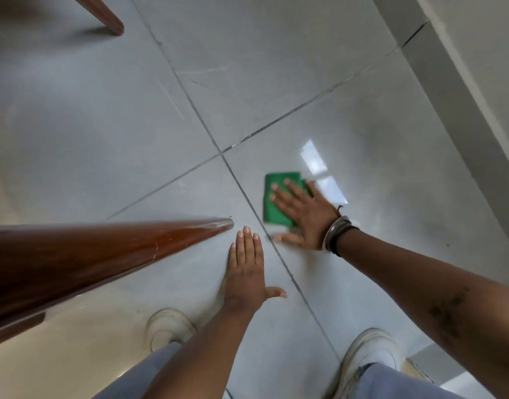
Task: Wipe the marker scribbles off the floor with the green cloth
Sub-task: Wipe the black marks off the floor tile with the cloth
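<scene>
A folded green cloth [272, 208] lies flat on the grey tiled floor [132, 133], just right of a grout line. My right hand [302, 214] presses on top of it, palm down, fingers spread, and covers its near right part. My left hand [247, 269] rests flat on the tile to the left of that grout line, fingers together and thumb out, holding nothing. No marker scribbles are clearly visible around the cloth; a few faint scratches [201, 77] show on the tiles farther away.
A dark wooden furniture leg [103, 249] slants in from the left, its tip close to my left fingertips. Another wooden leg [103, 15] stands at the top left. A wall base [460, 110] runs along the right. My two white shoes [168, 326] [368, 355] are near the bottom.
</scene>
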A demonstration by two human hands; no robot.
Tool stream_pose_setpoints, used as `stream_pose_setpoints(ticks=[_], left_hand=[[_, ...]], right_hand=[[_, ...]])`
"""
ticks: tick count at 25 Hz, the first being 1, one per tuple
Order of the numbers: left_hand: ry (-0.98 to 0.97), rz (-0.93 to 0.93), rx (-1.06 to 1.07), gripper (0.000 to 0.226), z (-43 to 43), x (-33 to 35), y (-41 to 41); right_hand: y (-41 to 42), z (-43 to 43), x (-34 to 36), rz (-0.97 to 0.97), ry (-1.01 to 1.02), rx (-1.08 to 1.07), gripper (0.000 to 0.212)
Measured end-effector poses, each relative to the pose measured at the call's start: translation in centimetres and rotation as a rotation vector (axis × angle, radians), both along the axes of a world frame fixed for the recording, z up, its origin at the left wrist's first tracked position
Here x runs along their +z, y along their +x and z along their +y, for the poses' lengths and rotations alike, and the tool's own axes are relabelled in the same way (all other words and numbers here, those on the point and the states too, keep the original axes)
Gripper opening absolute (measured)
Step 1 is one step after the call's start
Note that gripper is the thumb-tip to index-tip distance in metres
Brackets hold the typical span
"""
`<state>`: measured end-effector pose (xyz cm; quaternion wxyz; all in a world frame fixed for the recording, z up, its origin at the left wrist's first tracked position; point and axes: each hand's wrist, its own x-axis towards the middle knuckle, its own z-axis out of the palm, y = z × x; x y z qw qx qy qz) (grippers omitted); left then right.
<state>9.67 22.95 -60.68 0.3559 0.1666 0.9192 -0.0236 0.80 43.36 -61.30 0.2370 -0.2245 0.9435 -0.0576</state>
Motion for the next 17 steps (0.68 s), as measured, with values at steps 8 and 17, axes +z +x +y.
stream_pose_setpoints(ticks=[8, 17], left_hand=[[-0.046, -0.11, -0.051, 0.155, 0.4, 2.1, -0.9], [0.145, -0.386, -0.045, 0.105, -3.9, 9.1, -1.2]], right_hand=[[11.7, -0.8, 1.7, -0.107, 0.098, -0.534, 0.101], [8.8, -0.2, 3.0, -0.151, 0.246, -0.645, 0.059]])
